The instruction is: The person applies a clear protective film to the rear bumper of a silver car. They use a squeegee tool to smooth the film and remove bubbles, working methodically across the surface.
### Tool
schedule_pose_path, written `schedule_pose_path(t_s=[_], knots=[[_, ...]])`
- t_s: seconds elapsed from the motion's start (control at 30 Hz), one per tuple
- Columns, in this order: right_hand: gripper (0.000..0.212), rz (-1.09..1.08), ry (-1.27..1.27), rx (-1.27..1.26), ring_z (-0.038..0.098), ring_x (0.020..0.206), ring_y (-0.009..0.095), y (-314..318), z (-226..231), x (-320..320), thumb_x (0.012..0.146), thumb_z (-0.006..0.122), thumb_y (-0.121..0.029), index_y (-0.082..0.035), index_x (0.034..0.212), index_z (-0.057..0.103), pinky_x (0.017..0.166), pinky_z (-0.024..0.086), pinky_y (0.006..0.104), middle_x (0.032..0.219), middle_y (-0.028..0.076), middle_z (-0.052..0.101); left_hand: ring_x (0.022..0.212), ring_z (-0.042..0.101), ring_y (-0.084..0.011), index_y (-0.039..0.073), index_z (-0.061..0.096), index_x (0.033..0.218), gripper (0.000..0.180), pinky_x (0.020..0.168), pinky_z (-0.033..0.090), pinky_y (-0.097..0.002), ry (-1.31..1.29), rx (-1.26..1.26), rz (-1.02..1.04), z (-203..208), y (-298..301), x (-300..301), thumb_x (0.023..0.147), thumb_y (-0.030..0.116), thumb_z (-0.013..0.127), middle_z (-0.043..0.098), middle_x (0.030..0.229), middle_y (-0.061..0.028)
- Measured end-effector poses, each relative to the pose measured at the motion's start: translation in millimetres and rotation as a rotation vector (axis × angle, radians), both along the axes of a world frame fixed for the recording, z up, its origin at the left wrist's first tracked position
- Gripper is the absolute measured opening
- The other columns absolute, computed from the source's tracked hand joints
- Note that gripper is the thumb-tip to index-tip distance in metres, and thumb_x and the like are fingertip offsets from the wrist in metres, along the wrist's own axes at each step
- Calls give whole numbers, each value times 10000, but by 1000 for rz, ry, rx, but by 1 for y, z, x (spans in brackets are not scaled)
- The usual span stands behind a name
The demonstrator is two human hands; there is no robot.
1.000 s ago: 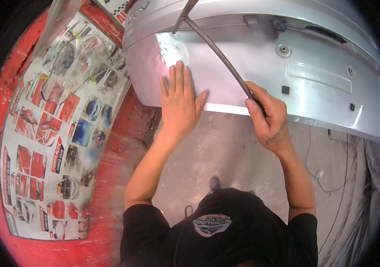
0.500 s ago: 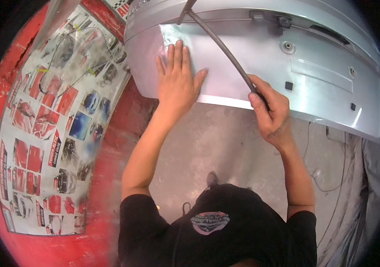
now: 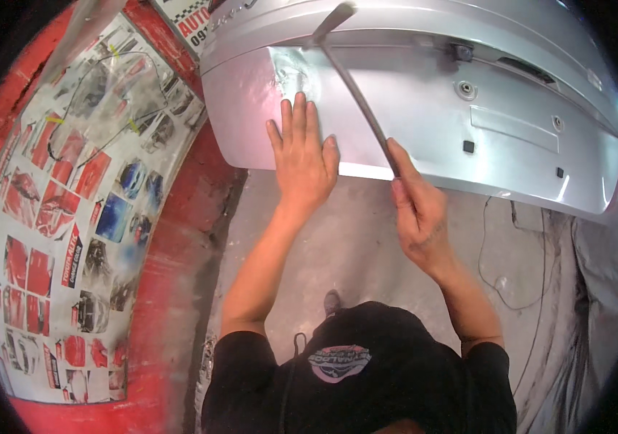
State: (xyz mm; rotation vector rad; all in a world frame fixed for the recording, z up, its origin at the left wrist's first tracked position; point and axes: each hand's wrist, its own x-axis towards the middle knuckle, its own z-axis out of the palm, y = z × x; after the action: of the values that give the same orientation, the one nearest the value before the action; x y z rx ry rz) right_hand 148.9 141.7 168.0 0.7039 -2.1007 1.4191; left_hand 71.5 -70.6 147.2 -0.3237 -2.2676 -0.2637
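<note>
My left hand (image 3: 304,159) lies flat against the silver car tailgate (image 3: 410,123), its fingers spread and pointing away from me. Just beyond the fingertips, the panel has a rough, dented patch (image 3: 291,72) that catches the light. My right hand (image 3: 419,217) is wrapped round the lower end of the handle of a slim body hammer (image 3: 356,90). The hammer slants up and left across the panel, its narrow head to the right of the dented patch. I cannot tell whether the head touches the metal.
On the left, a large poster of car pictures (image 3: 110,217) hangs on a red wall (image 3: 171,289). A thin cable (image 3: 484,267) runs over the concrete floor (image 3: 374,253) at right, beside grey sheeting (image 3: 602,289). A round fitting (image 3: 465,90) and small black pads sit on the tailgate.
My left hand has slid down, away from the dented patch. My right hand has come left and nearer to me, and the hammer's head has turned and swung right of the patch.
</note>
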Motion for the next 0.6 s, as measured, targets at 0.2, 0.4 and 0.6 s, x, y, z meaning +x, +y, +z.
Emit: schedule_pose_path(t_s=[0.2,0.4,0.6], knots=[[594,-76,90,124,642,739,358,-16,-2,-15,945,539,74,-54,1525,532,727,529,401,944,226,673,1577,215,-461,-101,427,1523,647,1239,144,-669,23,8,-33,1,-1,-3,979,225,555,328,1667,-245],[642,-109,133,62,649,752,365,-21,4,-7,913,548,84,-63,1537,517,712,519,446,925,222,671,1575,208,-480,-110,431,1518,646,1237,132,-675,-3,3,-45,2,-3,-2,977,223,553,325,1665,-261],[669,-127,145,98,640,738,371,-23,-5,-16,903,531,92,-68,1551,501,688,508,453,852,207,644,1572,211,-487,-117,428,1516,649,1234,129,-679,19,-12,-59,0,-3,-3,970,213,551,323,1665,-266]])
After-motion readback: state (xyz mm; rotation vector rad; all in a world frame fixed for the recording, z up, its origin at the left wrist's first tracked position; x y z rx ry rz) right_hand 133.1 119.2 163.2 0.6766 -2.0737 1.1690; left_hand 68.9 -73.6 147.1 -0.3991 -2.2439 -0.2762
